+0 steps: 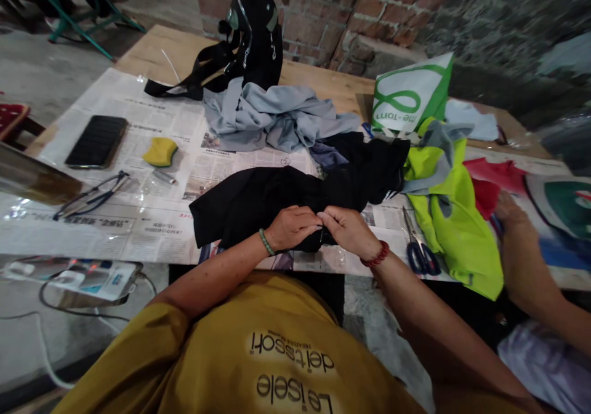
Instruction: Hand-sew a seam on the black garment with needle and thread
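Note:
A black garment (258, 192) lies bunched across the newspaper in front of me, its wide end spread out to the left. At its near edge, my left hand (294, 226) has its fingers closed on the cloth. My right hand (347, 230) pinches the same edge just beside it, the fingertips of both hands nearly touching. Something small and dark shows below the fingertips, too small to make out. More dark cloth (373, 162) lies bunched behind my right hand. Dark-handled scissors (419, 248) rest to the right of it.
Newspaper (124, 229) covers the table. Leftward are a phone (96, 142), sponge (159, 151), glasses (95, 195) and a bottle (34, 177). Behind lie grey cloth (277, 115) and a black bag (258, 39). A yellow vest (452, 205) and a co-worker's hand (512, 214) are right.

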A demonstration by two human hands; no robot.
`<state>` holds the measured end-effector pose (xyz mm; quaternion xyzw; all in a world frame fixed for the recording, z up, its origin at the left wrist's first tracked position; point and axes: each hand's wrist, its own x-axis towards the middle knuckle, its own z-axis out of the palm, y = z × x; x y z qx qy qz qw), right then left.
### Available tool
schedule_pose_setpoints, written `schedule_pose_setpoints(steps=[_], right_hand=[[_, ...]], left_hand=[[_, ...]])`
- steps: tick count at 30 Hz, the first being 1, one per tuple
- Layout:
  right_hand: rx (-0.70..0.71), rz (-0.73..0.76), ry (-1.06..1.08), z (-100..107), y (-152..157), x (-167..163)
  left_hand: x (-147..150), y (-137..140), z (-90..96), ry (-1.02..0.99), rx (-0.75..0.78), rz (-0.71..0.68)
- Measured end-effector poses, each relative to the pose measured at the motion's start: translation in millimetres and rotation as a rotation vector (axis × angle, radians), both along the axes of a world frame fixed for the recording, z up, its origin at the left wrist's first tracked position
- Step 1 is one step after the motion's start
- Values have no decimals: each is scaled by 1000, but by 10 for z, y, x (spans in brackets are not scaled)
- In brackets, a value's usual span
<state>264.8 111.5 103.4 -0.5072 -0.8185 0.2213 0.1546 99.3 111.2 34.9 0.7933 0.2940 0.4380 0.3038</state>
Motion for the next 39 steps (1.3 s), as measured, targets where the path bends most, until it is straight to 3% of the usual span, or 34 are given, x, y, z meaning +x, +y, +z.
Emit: schedule_pose_setpoints(steps=[6, 8, 11, 13, 19, 24, 39], right_hand=[[101, 102, 61, 36, -6, 68], [174, 3, 182, 104, -43, 125], [357, -272, 353, 137, -166, 218], [476, -345, 400, 68, -281, 262], [678, -155, 235, -335, -557, 201], [710, -167, 151, -482, -552, 79], [808, -177, 133, -554, -520, 43]], left_hand=[[-1, 12, 38, -71, -85, -24], [-4, 14, 64, -96, -144, -10], [-8, 23, 90, -137, -230, 0], [-11, 32, 98, -154, -285, -13], [-11, 59, 87, -160, -458, -56], [3, 63, 61, -162, -517, -77], [36, 40, 38, -143, -586, -122]])
